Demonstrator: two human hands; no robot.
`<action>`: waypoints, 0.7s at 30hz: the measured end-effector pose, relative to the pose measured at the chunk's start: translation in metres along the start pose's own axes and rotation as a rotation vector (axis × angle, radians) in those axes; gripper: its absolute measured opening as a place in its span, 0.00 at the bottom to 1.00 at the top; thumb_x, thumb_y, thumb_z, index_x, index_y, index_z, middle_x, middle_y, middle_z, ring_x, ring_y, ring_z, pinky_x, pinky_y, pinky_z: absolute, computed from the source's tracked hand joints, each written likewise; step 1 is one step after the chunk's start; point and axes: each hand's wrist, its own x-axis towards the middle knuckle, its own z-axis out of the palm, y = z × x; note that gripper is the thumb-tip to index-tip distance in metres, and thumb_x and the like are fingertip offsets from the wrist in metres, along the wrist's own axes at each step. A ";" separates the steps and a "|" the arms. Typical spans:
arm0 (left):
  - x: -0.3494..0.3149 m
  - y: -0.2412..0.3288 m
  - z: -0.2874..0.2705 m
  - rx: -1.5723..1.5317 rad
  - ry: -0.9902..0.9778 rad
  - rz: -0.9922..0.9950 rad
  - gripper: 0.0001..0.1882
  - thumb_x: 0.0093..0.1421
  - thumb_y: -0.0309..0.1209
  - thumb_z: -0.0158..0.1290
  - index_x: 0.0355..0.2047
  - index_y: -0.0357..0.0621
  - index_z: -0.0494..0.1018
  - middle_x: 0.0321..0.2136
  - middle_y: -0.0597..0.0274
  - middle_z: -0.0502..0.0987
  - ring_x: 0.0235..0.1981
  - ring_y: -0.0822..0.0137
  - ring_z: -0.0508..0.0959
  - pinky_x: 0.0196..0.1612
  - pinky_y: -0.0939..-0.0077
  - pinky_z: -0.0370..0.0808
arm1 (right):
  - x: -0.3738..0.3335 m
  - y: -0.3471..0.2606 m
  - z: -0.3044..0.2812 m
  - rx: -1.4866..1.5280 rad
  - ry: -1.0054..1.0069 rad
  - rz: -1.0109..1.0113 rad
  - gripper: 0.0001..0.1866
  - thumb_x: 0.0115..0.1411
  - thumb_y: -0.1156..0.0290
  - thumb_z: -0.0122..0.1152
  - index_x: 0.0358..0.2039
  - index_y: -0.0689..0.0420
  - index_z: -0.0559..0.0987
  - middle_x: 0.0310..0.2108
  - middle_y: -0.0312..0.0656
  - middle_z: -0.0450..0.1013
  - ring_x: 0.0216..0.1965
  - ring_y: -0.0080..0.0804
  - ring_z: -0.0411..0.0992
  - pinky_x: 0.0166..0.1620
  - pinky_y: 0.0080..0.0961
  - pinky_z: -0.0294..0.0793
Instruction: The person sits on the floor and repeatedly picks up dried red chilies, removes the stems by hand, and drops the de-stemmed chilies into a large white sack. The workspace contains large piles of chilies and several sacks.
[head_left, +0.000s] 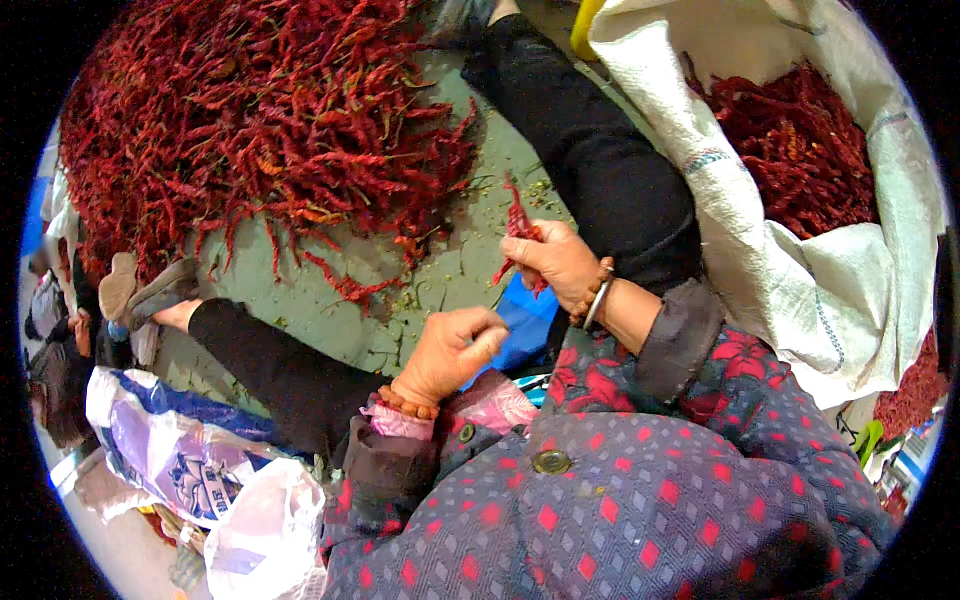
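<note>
My right hand (558, 264) is closed round a few dried red chillies (518, 222), their thin tips poking out above and below the fingers. A beaded bracelet and a pale bangle circle that wrist. Lower and to the left, my left hand (448, 358) is curled shut, thumb against the bent fingers. Whatever it may hold is hidden. The two hands are apart, both over the gap between my spread legs. A large heap of dried red chillies (270, 120) covers the floor at the far left, with some loose ones at its near edge.
A white woven sack (800, 300) with chillies inside stands at my right. Printed plastic bags (170, 440) lie by my left leg. Bits of stem litter the grey-green floor (440, 270). Other people (65, 350) show at the far left edge. Something blue (525, 325) lies between my legs.
</note>
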 end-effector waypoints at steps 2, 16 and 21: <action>-0.003 -0.030 -0.013 0.278 0.117 -0.127 0.12 0.49 0.27 0.47 0.35 0.38 0.69 0.21 0.54 0.74 0.23 0.64 0.75 0.27 0.73 0.70 | 0.002 0.000 -0.001 0.019 0.020 -0.044 0.07 0.53 0.68 0.54 0.24 0.56 0.69 0.16 0.30 0.64 0.14 0.15 0.59 0.18 0.13 0.59; -0.028 -0.114 -0.110 1.266 0.501 -0.352 0.10 0.47 0.27 0.47 0.32 0.49 0.67 0.27 0.58 0.70 0.31 0.54 0.70 0.33 0.62 0.66 | 0.002 0.003 0.002 -0.051 0.013 -0.061 0.08 0.49 0.67 0.58 0.22 0.55 0.69 0.18 0.28 0.63 0.20 0.15 0.59 0.24 0.15 0.59; -0.016 -0.095 -0.118 1.060 0.715 -0.114 0.06 0.47 0.30 0.50 0.28 0.46 0.70 0.26 0.54 0.67 0.30 0.53 0.68 0.32 0.60 0.63 | 0.000 0.000 -0.006 -0.153 -0.011 -0.073 0.10 0.50 0.62 0.56 0.22 0.54 0.70 0.18 0.32 0.66 0.17 0.18 0.61 0.21 0.16 0.62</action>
